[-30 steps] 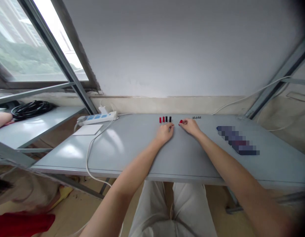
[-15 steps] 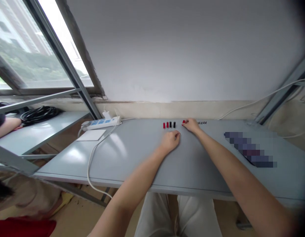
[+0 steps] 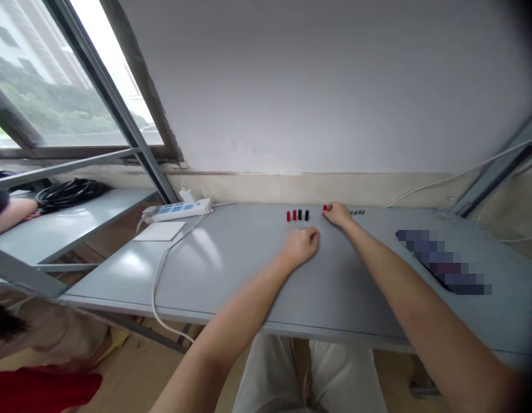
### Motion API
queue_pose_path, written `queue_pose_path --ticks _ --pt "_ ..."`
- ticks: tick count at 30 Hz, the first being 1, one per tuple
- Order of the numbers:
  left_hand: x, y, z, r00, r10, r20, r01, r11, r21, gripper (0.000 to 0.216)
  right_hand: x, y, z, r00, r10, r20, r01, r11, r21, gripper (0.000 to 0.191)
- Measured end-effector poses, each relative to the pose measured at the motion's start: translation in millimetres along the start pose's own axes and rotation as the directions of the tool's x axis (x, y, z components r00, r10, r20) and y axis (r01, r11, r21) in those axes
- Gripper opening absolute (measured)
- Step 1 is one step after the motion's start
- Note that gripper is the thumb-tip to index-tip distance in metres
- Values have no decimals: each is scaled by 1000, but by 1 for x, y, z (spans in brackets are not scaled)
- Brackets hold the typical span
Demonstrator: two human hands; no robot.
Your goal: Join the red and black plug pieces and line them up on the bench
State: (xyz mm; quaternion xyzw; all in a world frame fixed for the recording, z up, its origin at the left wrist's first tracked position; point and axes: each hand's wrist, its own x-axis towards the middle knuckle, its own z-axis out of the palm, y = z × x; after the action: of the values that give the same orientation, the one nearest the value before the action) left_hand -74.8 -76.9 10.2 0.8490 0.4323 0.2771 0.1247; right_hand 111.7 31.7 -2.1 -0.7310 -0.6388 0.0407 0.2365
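My right hand (image 3: 339, 215) is closed around a small red cylinder (image 3: 325, 208) near the back of the grey table (image 3: 231, 281). My left hand (image 3: 302, 245) rests lower and to the left, fingers curled together; whatever they pinch is too small to name. Beyond it, two red cylinders (image 3: 291, 215) and two black cylinders (image 3: 303, 215) stand upright in a row. Several small dark pieces (image 3: 358, 212) lie lined up just right of my right hand.
A white power strip (image 3: 178, 210) and a white flat sheet (image 3: 159, 231) lie at the left, with a cable (image 3: 156, 281) hanging over the front edge. A blurred-out dark object (image 3: 442, 264) lies at the right. Another person's arm (image 3: 16, 215) is on the neighbouring table beside coiled black cable (image 3: 72, 194).
The camera view has shifted slightly. My right hand still grips the red cylinder, which now looks more upright. My left hand stays about where it was, fingers still curled.
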Motion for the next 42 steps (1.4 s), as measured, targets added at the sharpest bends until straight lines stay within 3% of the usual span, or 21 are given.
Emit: queue_pose_path --ticks 8,22,28,32,37,42 --pt "0 2 -1 999 -25 25 25 1000 -8 26 5 8 1 993 13 115 -9 999 -35 12" --pt "1 0 0 1000 -13 6 13 1000 21 27 -3 12 0 999 0 46 4 997 -78 4" --pt "2 -5 3 997 -73 3 73 996 59 37 -31 12 -21 997 -17 71 29 985 -171 19" --pt "6 -5 9 992 -124 -28 126 983 130 59 -62 1 -29 988 -70 137 76 996 -39 21" --pt "21 -2 12 979 -199 -32 202 961 187 70 -90 -5 -26 993 -112 44 110 993 45 17" --pt "33 0 10 955 -296 18 287 939 189 69 -93 -5 -26 990 -138 5 137 989 63 19"
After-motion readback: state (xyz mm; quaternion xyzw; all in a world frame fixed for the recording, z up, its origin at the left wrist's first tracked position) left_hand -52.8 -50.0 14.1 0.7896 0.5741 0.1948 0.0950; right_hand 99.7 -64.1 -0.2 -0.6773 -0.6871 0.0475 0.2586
